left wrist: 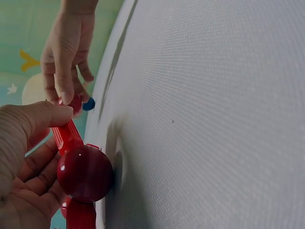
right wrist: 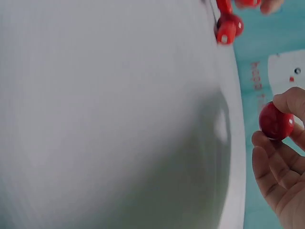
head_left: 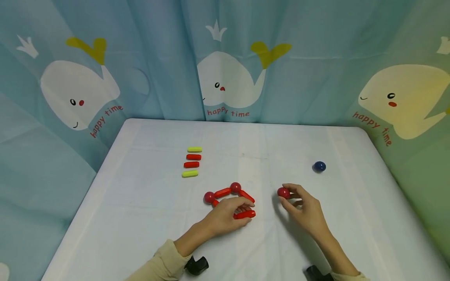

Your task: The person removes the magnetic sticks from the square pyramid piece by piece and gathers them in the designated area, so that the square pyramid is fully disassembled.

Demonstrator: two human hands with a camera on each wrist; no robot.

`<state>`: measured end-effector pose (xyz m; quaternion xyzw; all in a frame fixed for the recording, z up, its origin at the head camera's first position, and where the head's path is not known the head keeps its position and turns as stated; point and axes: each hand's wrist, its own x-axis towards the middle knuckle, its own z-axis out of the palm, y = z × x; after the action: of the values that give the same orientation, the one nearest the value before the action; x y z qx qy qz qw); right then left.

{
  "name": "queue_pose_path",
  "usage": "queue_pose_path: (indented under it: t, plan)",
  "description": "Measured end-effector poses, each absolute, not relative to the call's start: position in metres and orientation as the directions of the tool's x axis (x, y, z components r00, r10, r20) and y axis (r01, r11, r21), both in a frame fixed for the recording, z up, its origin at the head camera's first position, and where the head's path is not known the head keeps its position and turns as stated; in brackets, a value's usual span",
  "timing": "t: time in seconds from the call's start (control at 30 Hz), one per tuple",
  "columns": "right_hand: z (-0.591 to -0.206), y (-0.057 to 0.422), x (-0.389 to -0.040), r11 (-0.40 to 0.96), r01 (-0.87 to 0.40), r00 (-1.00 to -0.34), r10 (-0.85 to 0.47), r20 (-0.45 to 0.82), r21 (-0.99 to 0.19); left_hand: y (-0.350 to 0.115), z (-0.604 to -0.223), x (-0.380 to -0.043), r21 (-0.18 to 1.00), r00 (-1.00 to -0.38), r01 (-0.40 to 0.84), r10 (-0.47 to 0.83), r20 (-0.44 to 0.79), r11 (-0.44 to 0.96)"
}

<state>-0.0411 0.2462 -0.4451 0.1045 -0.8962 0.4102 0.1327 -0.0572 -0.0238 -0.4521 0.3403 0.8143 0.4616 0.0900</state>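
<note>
A partly joined shape of red balls [head_left: 236, 187] and red rods [head_left: 223, 192] lies on the white table [head_left: 154, 226], and part of it is hidden behind my left hand [head_left: 225, 214]. That hand pinches a red rod [head_left: 245, 214] whose free end points right. In the left wrist view, a shiny red ball [left wrist: 85, 172] joins the near end of the held rod [left wrist: 66, 136]. Off to the right, my right hand [head_left: 307, 210] holds a loose red ball [head_left: 283, 192] between thumb and fingers, above the table and apart from the shape.
Left of centre, two yellow-green rods [head_left: 190, 173] and two red rods [head_left: 191, 164] lie in a column. A dark blue ball [head_left: 319, 167] sits beyond my right hand. A blue-green curtain [head_left: 158, 58] with whale prints hangs behind the table.
</note>
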Motion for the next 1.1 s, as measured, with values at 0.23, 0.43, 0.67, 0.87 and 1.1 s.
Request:
queue_pose_path:
  t: [0.23,0.43,0.67,0.87,1.1]
  plan:
    - [-0.447,0.275,-0.049,0.685,-0.221,-0.957,-0.014,0.290,-0.694,-0.026,-0.451,-0.056,0.818,-0.758,0.457,0.634,0.153,0.349]
    - [-0.445,0.304,-0.060,0.733,-0.160,-0.962,0.034,0.270,-0.661,-0.028,-0.452,-0.055,0.816,-0.754,0.465,0.637,0.162,0.343]
    - [-0.441,0.341,-0.076,0.807,-0.024,-0.975,0.111,0.192,-0.590,-0.029,-0.451,-0.055,0.814,-0.750,0.476,0.638,0.177,0.334]
    - [-0.438,0.361,-0.088,0.829,0.063,-0.979,0.161,0.129,-0.556,-0.031,-0.450,-0.056,0.804,-0.744,0.489,0.642,0.183,0.337]
    - [-0.435,0.381,-0.100,0.843,0.134,-0.971,0.216,0.100,-0.520,-0.031,-0.451,-0.055,0.795,-0.729,0.508,0.657,0.192,0.331]
